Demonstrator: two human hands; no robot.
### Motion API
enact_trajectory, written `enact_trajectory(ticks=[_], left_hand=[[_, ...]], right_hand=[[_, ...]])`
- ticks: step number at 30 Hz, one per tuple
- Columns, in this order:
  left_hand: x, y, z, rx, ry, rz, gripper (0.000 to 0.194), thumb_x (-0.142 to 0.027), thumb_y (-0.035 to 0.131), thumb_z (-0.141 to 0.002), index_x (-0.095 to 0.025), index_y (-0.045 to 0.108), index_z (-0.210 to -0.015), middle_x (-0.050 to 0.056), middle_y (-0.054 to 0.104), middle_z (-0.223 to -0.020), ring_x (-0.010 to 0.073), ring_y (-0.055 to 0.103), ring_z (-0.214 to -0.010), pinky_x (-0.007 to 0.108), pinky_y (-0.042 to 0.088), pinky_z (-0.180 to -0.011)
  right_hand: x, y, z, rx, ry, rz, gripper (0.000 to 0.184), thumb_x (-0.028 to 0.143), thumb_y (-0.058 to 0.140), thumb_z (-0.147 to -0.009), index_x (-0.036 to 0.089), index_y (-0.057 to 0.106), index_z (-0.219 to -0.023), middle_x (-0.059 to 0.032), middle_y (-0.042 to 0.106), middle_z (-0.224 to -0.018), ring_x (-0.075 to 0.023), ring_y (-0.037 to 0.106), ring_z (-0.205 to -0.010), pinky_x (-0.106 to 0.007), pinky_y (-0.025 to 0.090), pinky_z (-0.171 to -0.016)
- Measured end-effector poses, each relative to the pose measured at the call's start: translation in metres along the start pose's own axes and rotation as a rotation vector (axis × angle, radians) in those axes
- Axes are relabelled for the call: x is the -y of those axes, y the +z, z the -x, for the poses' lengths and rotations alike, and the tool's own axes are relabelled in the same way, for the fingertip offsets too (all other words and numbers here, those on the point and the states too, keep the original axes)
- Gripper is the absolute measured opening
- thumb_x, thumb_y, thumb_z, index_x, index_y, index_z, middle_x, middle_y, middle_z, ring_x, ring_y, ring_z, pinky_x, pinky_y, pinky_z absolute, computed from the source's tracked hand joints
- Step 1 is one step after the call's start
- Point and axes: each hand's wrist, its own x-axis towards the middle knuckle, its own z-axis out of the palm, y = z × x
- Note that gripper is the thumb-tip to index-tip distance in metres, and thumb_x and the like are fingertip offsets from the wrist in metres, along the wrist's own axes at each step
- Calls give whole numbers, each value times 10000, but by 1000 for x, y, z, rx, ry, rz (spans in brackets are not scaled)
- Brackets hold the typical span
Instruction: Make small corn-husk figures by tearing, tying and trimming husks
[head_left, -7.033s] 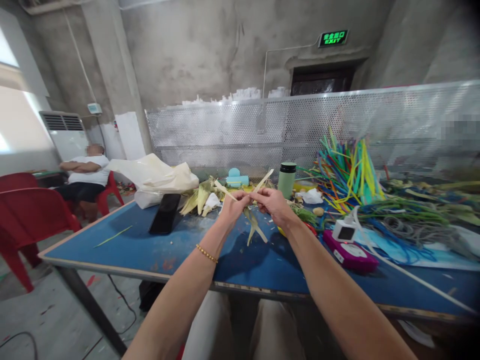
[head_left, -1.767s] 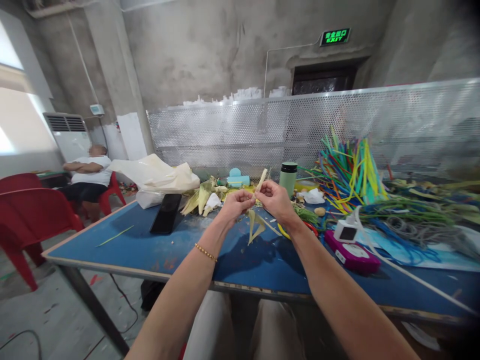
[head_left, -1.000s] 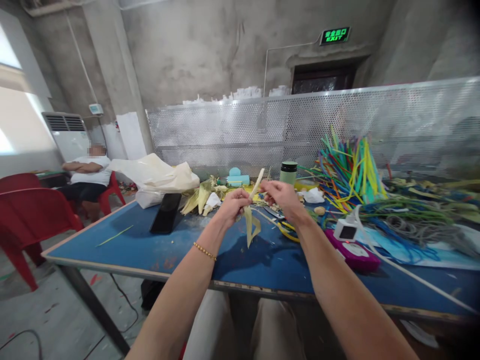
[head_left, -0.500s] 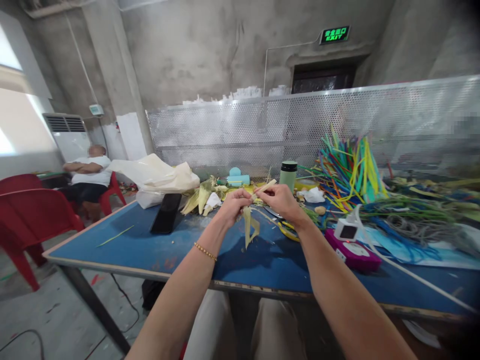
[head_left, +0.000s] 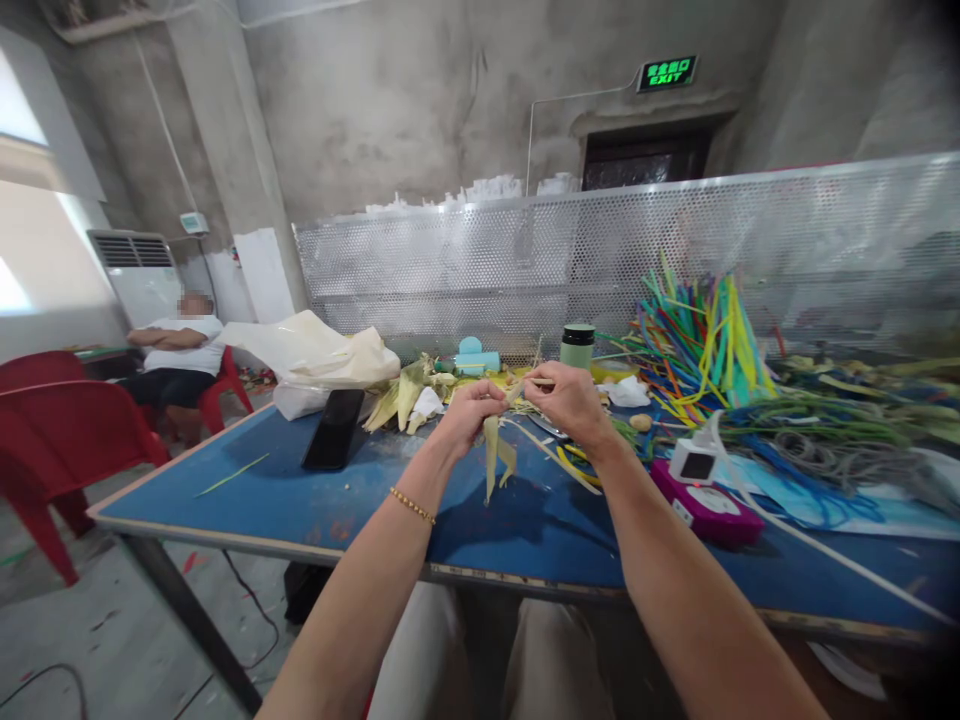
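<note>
Both my hands are raised over the blue table (head_left: 300, 520), close together. My left hand (head_left: 478, 410), with a beaded bracelet on its wrist, pinches a pale dried husk strip (head_left: 492, 460); two ends of the strip hang down below the fingers. My right hand (head_left: 566, 395) is closed on the same pale husk material just to the right, and a thin piece of it pokes out at the fingertips. Between the hands the husk is partly covered by fingers. Yellow-handled scissors (head_left: 576, 465) lie beneath my right wrist, partly hidden.
Left of my hands are a black phone (head_left: 334, 430), dried husks (head_left: 409, 395) and a white plastic bag (head_left: 322, 350). Behind stands a green bottle (head_left: 577, 345). To the right are a purple box (head_left: 705, 505) and colourful strips (head_left: 705, 340). A person (head_left: 180, 340) sits far left.
My right hand has turned, and the wide pale end above it no longer sticks up. The hanging strip ends have swung slightly. A long pale strand now shows below my right hand.
</note>
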Motion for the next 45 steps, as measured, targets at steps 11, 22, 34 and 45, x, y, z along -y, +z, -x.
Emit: enact_trajectory(ticks=[11,22,34,45], left_hand=[[1,0,-1,25,41,11,181,-188,712,-594,-156,565,-695,-47,506,-586,48,417,-468,201,305,-463],[-1,-1,-1,36,71,135,335,-356,801,-602,-155,563,-724,-64,463,-537,45,391,-435,207,287,-451],[0,3,-1,86,92,-53,278,-328,778,-620,-115,614,-693,-17,528,-577,65,446,-515,220,321,-526],[1,3,-1,30,124,-105,278,-327,776,-607,-120,591,-616,-20,512,-554,63,420,-508,218,309,-522]], right_hand=[[-16,-6,-3,-122,84,267,186,225,535,-809,164,684,-715,-98,676,-729,-201,588,-690,-297,400,-667],[19,-3,3,355,334,-650,402,460,632,-774,139,727,-996,-54,691,-739,-138,560,-574,-245,418,-521],[20,2,1,-70,201,-168,407,442,562,-830,169,596,-530,-7,541,-505,-125,457,-497,-258,336,-509],[23,8,2,-78,185,-117,463,494,547,-830,180,518,-491,-1,465,-496,-121,406,-504,-271,298,-507]])
